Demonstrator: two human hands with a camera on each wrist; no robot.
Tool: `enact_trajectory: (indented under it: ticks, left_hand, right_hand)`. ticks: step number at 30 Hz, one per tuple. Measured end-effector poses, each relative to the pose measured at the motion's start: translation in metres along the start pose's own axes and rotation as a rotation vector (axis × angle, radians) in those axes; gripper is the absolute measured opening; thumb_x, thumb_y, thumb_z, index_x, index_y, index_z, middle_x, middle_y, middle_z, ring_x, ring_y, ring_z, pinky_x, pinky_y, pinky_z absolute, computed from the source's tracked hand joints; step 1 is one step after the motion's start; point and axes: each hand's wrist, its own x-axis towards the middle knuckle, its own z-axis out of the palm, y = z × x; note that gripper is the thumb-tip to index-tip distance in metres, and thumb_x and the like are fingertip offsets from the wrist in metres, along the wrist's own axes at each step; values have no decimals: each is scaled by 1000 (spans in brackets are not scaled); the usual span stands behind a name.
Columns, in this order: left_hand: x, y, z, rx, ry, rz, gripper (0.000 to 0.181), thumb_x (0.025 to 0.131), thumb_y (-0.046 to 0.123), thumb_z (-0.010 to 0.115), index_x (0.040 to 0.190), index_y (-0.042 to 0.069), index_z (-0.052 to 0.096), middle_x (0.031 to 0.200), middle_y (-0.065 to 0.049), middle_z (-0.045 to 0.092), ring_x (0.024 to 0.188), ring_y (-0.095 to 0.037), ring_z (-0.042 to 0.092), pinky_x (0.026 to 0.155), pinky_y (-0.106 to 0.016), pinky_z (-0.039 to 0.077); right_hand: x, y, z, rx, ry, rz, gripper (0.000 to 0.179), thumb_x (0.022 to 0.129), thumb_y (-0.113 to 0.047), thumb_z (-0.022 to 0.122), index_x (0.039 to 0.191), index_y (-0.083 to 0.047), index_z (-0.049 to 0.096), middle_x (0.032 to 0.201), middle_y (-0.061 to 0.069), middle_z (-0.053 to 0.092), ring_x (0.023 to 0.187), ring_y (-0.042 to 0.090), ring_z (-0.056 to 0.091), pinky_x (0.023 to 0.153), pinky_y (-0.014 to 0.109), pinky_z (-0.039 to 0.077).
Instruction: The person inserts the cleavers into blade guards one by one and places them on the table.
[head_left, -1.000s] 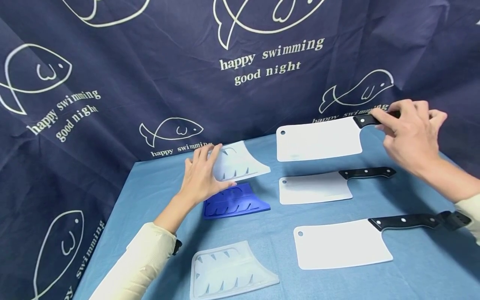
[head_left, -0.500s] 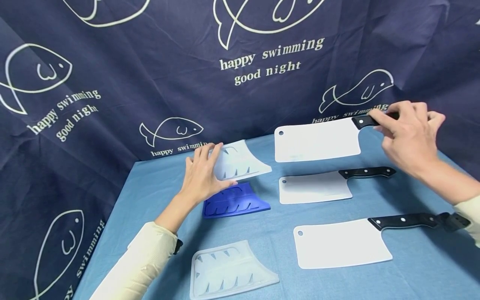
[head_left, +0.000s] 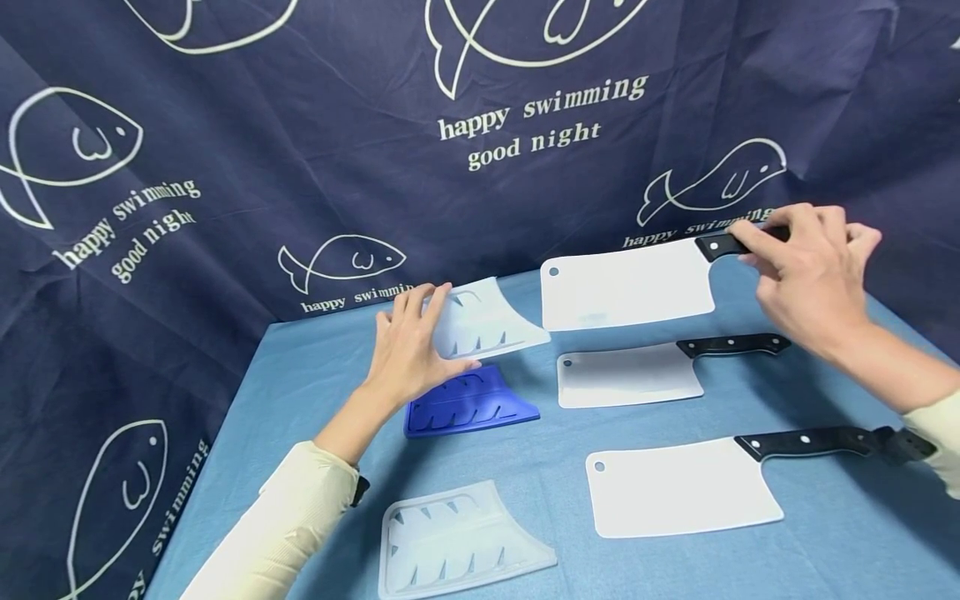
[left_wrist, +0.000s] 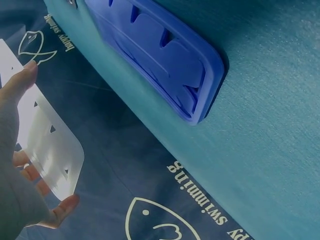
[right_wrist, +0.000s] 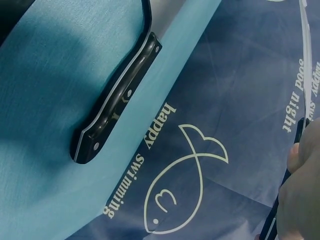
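In the head view my left hand [head_left: 408,350] grips a translucent white blade cover [head_left: 491,321] by its closed end, thumb below and fingers over the top edge. The left wrist view shows the same cover [left_wrist: 52,137] raised off the table. At the back right my right hand [head_left: 813,283] pinches the black handle of a cleaver [head_left: 626,287], its wide white blade pointing left toward the cover's flared end. A narrow gap separates blade tip and cover in the head view. Part of the handle is hidden behind my right fingers.
A blue blade cover [head_left: 472,404] lies below my left hand, and another translucent cover [head_left: 457,542] nearer the front. Two more cleavers lie at right: a smaller one [head_left: 630,379] and a front one [head_left: 686,492]. A dark fish-print curtain [head_left: 525,208] hangs behind the blue table [head_left: 315,367].
My right hand has brought the cleaver a little left and slightly down. My left hand has shifted the cover slightly right, so blade and cover are closer together.
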Motion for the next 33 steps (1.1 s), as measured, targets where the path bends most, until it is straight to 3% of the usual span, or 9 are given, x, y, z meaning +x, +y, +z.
enact_trajectory:
  ticks: [13,27,33]
  left_hand:
    - [3,5,0,-1,13,20,111,54,66,81,145,16,40,130,-8,47,119,-29,42,69,-48,35]
    - [4,8,-1,0,32,45,110,54,66,81,143,17,42,130,-7,47,118,-29,42,68,-49,35]
    - [4,11,1,-22,35,28,109,53,65,82,142,16,44,130,-8,48,118,-30,42,67,-50,36]
  right_hand:
    - [-4,1,-1,-2,-2,-3,49,73,7,42,113,-7,67,106,29,50,96,53,37,79,62,11]
    - [-7,-3,-3,-23,-8,4,43,79,6,47,113,-12,65,108,30,49,97,54,36,79,64,10]
    - [-8,-4,-1,-12,-5,3,48,76,10,46,113,-13,65,108,30,49,97,54,36,79,63,9]
